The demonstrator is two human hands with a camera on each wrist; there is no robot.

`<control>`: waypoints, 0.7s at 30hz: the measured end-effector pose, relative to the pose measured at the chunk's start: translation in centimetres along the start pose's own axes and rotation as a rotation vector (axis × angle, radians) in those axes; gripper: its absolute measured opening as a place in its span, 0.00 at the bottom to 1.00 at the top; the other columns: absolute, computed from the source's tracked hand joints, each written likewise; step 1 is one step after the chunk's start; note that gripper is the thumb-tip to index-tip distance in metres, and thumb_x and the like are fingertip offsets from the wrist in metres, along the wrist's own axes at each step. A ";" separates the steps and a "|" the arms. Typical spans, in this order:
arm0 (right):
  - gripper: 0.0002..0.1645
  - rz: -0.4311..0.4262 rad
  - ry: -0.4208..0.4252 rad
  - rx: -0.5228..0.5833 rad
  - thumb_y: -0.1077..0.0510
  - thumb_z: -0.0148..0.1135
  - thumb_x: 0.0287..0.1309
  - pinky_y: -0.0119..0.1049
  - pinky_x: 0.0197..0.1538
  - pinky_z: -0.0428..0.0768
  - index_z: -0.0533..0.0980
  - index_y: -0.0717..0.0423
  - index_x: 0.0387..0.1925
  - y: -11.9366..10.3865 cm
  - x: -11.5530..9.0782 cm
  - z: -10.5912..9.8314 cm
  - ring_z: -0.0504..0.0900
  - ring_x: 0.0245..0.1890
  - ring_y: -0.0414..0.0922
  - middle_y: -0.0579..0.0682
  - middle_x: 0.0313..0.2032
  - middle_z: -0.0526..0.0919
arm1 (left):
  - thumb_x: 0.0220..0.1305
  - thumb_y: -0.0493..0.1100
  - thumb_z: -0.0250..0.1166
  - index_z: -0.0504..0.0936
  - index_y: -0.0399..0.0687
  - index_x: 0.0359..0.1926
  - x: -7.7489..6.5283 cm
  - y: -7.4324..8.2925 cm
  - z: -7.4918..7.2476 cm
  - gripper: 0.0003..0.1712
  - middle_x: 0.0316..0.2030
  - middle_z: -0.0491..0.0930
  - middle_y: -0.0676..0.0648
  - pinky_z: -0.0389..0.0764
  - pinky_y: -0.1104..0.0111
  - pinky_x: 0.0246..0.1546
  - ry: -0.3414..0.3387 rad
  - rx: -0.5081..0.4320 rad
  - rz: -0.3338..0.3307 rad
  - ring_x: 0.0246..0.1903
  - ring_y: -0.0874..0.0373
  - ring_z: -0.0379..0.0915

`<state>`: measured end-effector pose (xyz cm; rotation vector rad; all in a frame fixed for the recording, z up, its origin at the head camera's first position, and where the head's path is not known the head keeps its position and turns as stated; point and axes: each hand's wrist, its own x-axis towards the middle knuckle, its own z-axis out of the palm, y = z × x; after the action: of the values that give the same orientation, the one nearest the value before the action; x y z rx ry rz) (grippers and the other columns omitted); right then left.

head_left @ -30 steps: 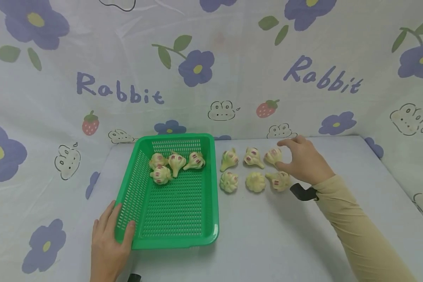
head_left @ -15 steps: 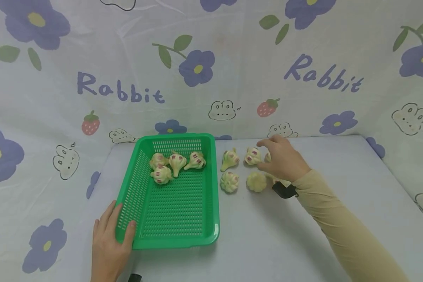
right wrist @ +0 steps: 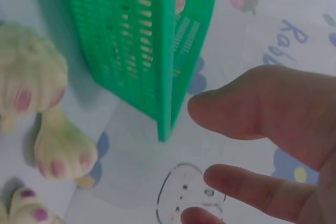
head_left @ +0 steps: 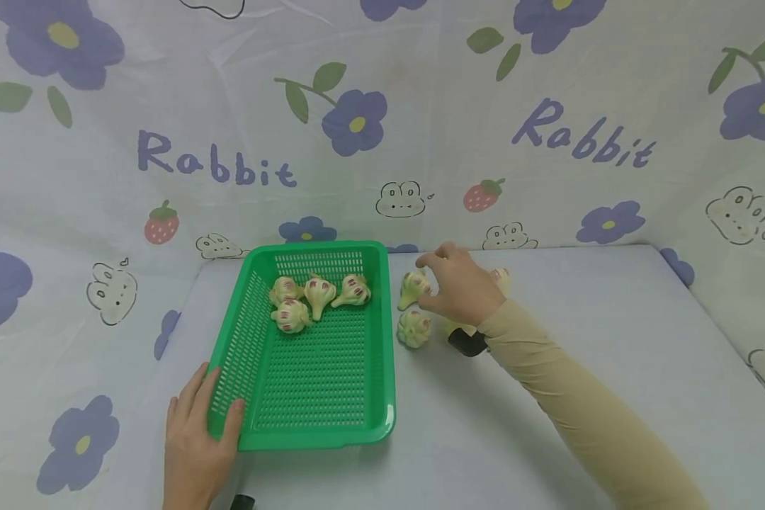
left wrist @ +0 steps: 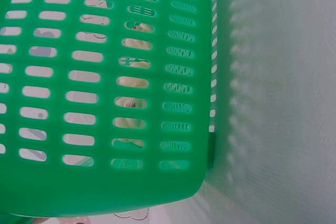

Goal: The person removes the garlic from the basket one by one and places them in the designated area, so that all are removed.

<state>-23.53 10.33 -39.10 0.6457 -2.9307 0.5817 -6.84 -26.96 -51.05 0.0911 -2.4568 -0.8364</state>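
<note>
My left hand [head_left: 197, 439] rests at the near left corner of a green plastic basket [head_left: 392, 382], its fingers along the side rim and the thumb at the corner. Several garlic bulbs [head_left: 319, 292] lie at the far end inside the basket. Just right of the basket, my right hand [head_left: 462, 287] hovers with thumb and fingers spread, nothing between them. Beside its fingertips is a garlic bulb [head_left: 414, 289] with its stem toward me; a second garlic bulb [head_left: 414, 329] lies nearer. The right hand and cuff hide most of the other bulbs, though one bulb [head_left: 501, 278] shows behind.
A white table [head_left: 548, 439] carries everything. Behind it hangs a patterned cloth [head_left: 433, 113] with flowers, rabbits and lettering. In the left wrist view the slotted basket wall [left wrist: 58, 103] fills most of the picture. The right wrist view shows garlic bulbs [right wrist: 63, 150] beside the basket.
My right hand has moved left over the back row of garlic bulbs, from the right end to the bulb nearest the basket. The left hand and basket have stayed put.
</note>
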 end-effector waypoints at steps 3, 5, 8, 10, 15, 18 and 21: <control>0.32 -0.021 -0.011 0.003 0.54 0.72 0.55 0.54 0.47 0.88 0.80 0.58 0.62 -1.0 0.6 0.4 0.79 0.58 0.60 0.63 0.60 0.76 | 0.69 0.46 0.67 0.73 0.41 0.72 0.0 0.0 0.0 0.33 0.73 0.68 0.36 0.53 0.29 0.73 0.000 -0.002 0.000 0.73 0.34 0.62; 0.32 -0.035 -0.017 0.003 0.53 0.72 0.55 0.53 0.47 0.88 0.79 0.58 0.62 -1.7 0.9 0.8 0.78 0.58 0.59 0.63 0.60 0.76 | 0.69 0.46 0.67 0.73 0.41 0.72 0.0 0.0 0.0 0.33 0.73 0.68 0.36 0.52 0.29 0.74 0.002 -0.004 0.001 0.73 0.34 0.62; 0.32 -0.073 -0.018 -0.014 0.54 0.73 0.56 0.51 0.46 0.88 0.79 0.58 0.62 -2.7 1.3 1.3 0.78 0.59 0.59 0.63 0.59 0.76 | 0.69 0.45 0.67 0.72 0.41 0.72 0.0 -0.1 0.0 0.33 0.73 0.68 0.35 0.51 0.29 0.74 0.004 -0.009 0.005 0.73 0.34 0.63; 0.32 -0.088 -0.028 -0.023 0.54 0.72 0.57 0.50 0.47 0.88 0.79 0.58 0.63 -3.4 1.5 1.6 0.77 0.60 0.58 0.63 0.60 0.76 | 0.69 0.45 0.67 0.72 0.41 0.72 0.0 -0.1 0.0 0.33 0.73 0.68 0.35 0.51 0.29 0.74 0.003 -0.006 0.004 0.73 0.34 0.63; 0.33 -0.118 -0.058 -0.042 0.51 0.72 0.60 0.50 0.46 0.88 0.77 0.55 0.65 -5.1 2.1 2.3 0.77 0.61 0.58 0.61 0.60 0.76 | 0.70 0.46 0.66 0.72 0.41 0.72 0.0 -0.1 0.1 0.33 0.73 0.68 0.35 0.51 0.28 0.73 0.002 -0.007 0.002 0.72 0.34 0.63; 0.33 -0.140 -0.073 -0.034 0.50 0.73 0.61 0.49 0.47 0.87 0.77 0.55 0.66 -6.0 2.4 2.7 0.76 0.60 0.57 0.59 0.59 0.76 | 0.70 0.46 0.66 0.72 0.41 0.72 0.0 -0.2 0.1 0.33 0.73 0.68 0.35 0.51 0.28 0.74 0.003 -0.011 0.002 0.72 0.33 0.63; 0.32 -0.162 -0.087 -0.025 0.51 0.72 0.62 0.47 0.44 0.86 0.77 0.55 0.66 -6.9 2.7 3.1 0.76 0.57 0.57 0.59 0.58 0.76 | 0.69 0.46 0.67 0.73 0.42 0.72 0.0 -0.1 0.0 0.33 0.73 0.68 0.36 0.52 0.28 0.73 0.001 -0.009 0.000 0.73 0.34 0.63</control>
<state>-23.04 2.32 -39.10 0.9172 -2.9216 0.5113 -6.88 -27.06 -51.12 0.0884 -2.4520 -0.8476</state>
